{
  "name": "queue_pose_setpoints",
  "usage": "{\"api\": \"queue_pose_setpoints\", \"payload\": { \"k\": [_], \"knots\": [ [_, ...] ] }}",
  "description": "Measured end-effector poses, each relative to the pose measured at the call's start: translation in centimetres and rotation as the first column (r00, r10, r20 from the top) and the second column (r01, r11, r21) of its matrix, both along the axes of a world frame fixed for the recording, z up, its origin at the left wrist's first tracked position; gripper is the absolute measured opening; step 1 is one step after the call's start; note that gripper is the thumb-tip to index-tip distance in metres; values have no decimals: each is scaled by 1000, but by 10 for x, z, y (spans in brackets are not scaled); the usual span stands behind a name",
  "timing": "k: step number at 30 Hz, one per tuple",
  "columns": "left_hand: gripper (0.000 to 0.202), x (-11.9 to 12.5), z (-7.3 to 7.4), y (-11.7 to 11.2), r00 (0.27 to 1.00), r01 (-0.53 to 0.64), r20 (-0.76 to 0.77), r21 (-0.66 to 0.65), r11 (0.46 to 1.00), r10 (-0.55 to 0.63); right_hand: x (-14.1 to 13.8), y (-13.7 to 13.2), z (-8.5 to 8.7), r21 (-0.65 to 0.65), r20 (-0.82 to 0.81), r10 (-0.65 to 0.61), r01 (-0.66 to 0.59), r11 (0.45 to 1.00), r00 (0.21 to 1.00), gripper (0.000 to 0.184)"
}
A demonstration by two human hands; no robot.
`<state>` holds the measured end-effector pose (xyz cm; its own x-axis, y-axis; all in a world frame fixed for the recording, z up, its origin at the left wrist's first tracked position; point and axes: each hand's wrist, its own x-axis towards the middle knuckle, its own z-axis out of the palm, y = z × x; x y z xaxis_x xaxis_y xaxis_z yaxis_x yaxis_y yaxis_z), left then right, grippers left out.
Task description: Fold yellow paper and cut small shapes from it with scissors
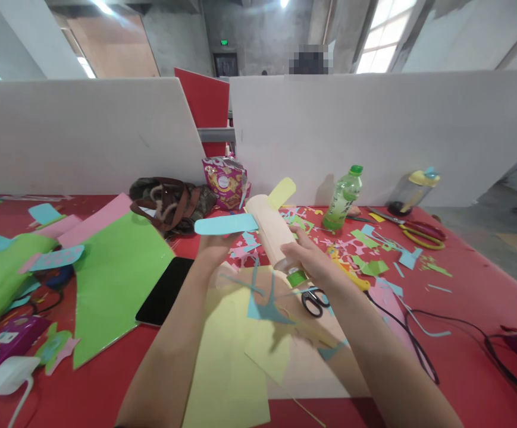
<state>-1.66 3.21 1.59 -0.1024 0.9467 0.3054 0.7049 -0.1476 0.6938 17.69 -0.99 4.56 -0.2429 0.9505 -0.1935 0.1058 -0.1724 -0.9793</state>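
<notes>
My right hand is closed around the lower end of a paper-wrapped bottle, tilted above the table. Its wrapping is pale peach, and a green cap shows at the near end. A rounded blue paper strip sticks out from its left side, a yellow one from its upper right. My left hand is up against the blue strip, its fingers hidden behind it. Below lie yellow paper sheets, blue offcuts and black-handled scissors.
A green-capped drink bottle, red-and-yellow scissors and a yellow glue gun with a trailing cord are to the right. Leftward lie a black phone, green sheet and bag. White panels stand behind.
</notes>
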Motion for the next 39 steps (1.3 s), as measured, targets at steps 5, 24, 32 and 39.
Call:
{"api": "queue_pose_setpoints", "payload": {
  "k": [5,24,32,39],
  "knots": [
    [16,-15,-1,-1,995,-82,-69,-80,993,77,0,8,-9,355,391,-271,128,926,880,56],
    [18,-15,-7,0,985,-52,-169,-214,975,15,-25,16,-71,255,730,-194,3,967,656,57],
    [20,-13,-5,-3,978,-10,-206,-256,967,-44,-5,26,-56,288,740,-248,39,957,625,45],
    [29,-3,-12,-1,952,138,-228,-281,950,-206,19,32,-27,336,736,-282,29,941,616,29]
  ]
}}
